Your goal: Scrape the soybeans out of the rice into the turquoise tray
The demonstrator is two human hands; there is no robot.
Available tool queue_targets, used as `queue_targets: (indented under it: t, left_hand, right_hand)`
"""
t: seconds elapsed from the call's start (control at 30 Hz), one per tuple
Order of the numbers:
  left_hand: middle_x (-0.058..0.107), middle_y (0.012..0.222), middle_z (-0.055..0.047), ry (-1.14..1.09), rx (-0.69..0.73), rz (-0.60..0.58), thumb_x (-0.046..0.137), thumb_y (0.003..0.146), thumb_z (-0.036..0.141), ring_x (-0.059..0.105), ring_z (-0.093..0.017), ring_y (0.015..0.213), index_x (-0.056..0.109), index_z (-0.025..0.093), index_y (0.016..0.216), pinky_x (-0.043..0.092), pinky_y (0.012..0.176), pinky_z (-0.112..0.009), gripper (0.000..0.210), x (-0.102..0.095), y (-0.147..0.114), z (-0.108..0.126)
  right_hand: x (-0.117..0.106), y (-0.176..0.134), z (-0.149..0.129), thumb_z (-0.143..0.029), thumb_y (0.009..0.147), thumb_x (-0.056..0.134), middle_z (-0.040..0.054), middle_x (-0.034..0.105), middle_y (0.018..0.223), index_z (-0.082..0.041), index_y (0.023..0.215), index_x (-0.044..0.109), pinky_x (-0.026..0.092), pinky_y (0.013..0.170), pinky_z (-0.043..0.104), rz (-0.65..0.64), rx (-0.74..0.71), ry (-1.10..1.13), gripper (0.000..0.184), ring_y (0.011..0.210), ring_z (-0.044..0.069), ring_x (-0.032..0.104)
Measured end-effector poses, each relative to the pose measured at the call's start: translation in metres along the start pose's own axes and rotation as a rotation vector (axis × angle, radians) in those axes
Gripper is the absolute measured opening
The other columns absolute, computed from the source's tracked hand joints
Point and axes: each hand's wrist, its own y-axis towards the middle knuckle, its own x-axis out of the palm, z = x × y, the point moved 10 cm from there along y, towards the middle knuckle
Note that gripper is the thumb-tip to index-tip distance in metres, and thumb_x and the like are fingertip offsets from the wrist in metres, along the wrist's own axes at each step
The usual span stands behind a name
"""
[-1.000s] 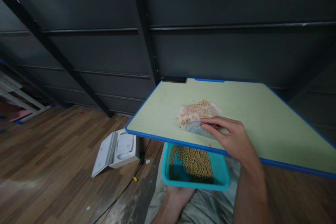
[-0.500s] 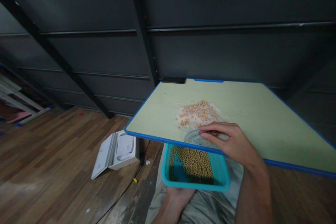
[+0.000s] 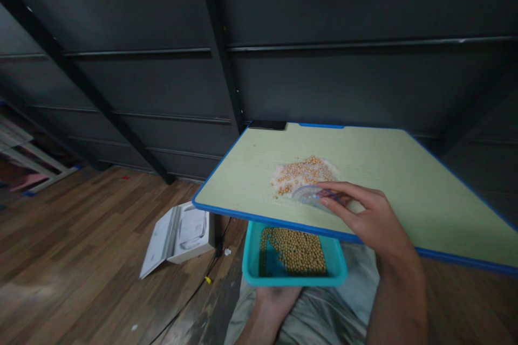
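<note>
Many beans (image 3: 304, 252) partly fill the turquoise tray (image 3: 294, 281).

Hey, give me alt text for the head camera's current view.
The right hand holds a clear protractor beside a pile of white grains and yellow beans on a blue-edged table. Below the table's near edge, the left hand supports a teal tray of beans from underneath. To the left, an open white box lies on the wooden floor.

free tabletop (image 3: 388, 172) right of pile (image 3: 303, 172), wall (image 3: 364, 86) behind, tray (image 3: 295, 281) apparently partly under front edge (image 3: 263, 219)
</note>
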Motion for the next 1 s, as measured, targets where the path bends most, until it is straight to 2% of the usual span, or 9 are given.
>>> queue_targets:
  t: [0.13, 0.37, 0.5, 0.63, 0.8, 0.87, 1.0]
  left_hand:
    - [0.074, 0.127, -0.004, -0.081, -0.011, 0.088, 0.044, 0.092, 0.053, 0.061, -0.028, 0.125, 0.074, 0.029, 0.111, 0.032, 0.117, -0.051, 0.043, -0.013, -0.003, -0.001]
    - [0.080, 0.111, -0.003, -0.083, -0.008, 0.120, 0.040, 0.095, 0.038, 0.072, -0.023, 0.104, 0.076, 0.031, 0.106, 0.038, 0.114, -0.047, 0.038, -0.009, -0.003, -0.006]
    - [0.081, 0.109, -0.004, -0.064, 0.004, 0.144, 0.043, 0.094, 0.041, 0.070, -0.025, 0.111, 0.078, 0.030, 0.101, 0.037, 0.114, -0.047, 0.037, -0.017, -0.005, -0.005]
    - [0.079, 0.116, -0.002, -0.057, 0.045, 0.142, 0.045, 0.092, 0.046, 0.068, -0.024, 0.114, 0.075, 0.031, 0.106, 0.035, 0.115, -0.047, 0.037, -0.022, -0.006, -0.001]
    - [0.082, 0.103, 0.003, -0.017, 0.051, 0.141, 0.038, 0.094, 0.022, 0.075, -0.017, 0.093, 0.075, 0.036, 0.104, 0.046, 0.107, -0.041, 0.041, -0.025, -0.010, -0.005]
    - [0.083, 0.099, 0.004, -0.002, 0.027, 0.142, 0.038, 0.093, 0.019, 0.075, -0.017, 0.092, 0.077, 0.036, 0.098, 0.048, 0.103, -0.039, 0.043, -0.025, -0.012, -0.009]
    - [0.081, 0.108, 0.000, -0.006, -0.021, 0.141, 0.046, 0.093, 0.037, 0.071, -0.023, 0.107, 0.078, 0.033, 0.097, 0.043, 0.110, -0.046, 0.033, -0.018, -0.013, -0.012]
  right_hand:
    - [-0.011, -0.003, 0.002, -0.027, 0.088, 0.071, 0.0009, 0.078, 0.103, -0.029, 0.109, 0.075, 0.057, 0.074, 0.035, 0.067, -0.025, -0.040, 0.022, 0.078, 0.019, 0.071]
    - [-0.027, -0.006, 0.002, -0.026, 0.087, 0.071, 0.0006, 0.078, 0.103, -0.029, 0.113, 0.073, 0.057, 0.076, 0.035, 0.188, -0.030, -0.072, 0.026, 0.083, 0.019, 0.072]
    - [-0.035, -0.007, 0.001, -0.025, 0.086, 0.072, 0.0013, 0.078, 0.099, -0.028, 0.113, 0.073, 0.056, 0.075, 0.035, 0.236, -0.015, -0.087, 0.027, 0.081, 0.020, 0.072]
    - [-0.037, -0.008, 0.002, -0.024, 0.086, 0.073, 0.0011, 0.078, 0.097, -0.027, 0.112, 0.074, 0.056, 0.075, 0.033, 0.246, -0.006, -0.076, 0.027, 0.081, 0.019, 0.072]
    - [-0.036, -0.008, 0.001, -0.022, 0.086, 0.073, 0.0010, 0.079, 0.099, -0.027, 0.112, 0.074, 0.056, 0.074, 0.032, 0.242, -0.008, -0.090, 0.027, 0.080, 0.018, 0.072]
    - [-0.036, -0.008, 0.001, -0.023, 0.086, 0.073, 0.0005, 0.079, 0.099, -0.028, 0.112, 0.074, 0.056, 0.073, 0.032, 0.241, -0.008, -0.095, 0.027, 0.080, 0.018, 0.072]
    - [-0.036, -0.008, 0.001, -0.024, 0.087, 0.072, 0.0000, 0.079, 0.101, -0.029, 0.112, 0.074, 0.056, 0.073, 0.032, 0.238, 0.002, -0.093, 0.026, 0.081, 0.018, 0.072]
